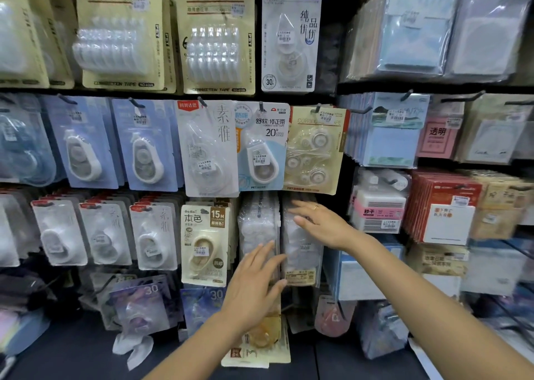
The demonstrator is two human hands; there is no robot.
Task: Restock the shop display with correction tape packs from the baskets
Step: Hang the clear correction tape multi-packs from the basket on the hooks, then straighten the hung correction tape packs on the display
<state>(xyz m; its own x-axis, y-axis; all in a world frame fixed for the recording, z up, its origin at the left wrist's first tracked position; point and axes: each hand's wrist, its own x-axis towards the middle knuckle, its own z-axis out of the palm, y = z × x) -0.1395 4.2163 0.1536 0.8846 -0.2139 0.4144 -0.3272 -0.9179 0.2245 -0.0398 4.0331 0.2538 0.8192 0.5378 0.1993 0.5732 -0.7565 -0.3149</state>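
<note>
Your left hand [254, 281] and right hand [318, 223] both lie flat with fingers straight, holding nothing, pressed to the clear correction tape packs [300, 244] on the lower pegs — likely squaring them so they hang straight.

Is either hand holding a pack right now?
No: the left hand and right hand lie open, fingers straight against the hanging clear packs.

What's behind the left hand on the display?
The left hand covers the lower part of a clear multi-tape pack. A yellowish pack shows below the wrist; the rest is covered.
</note>
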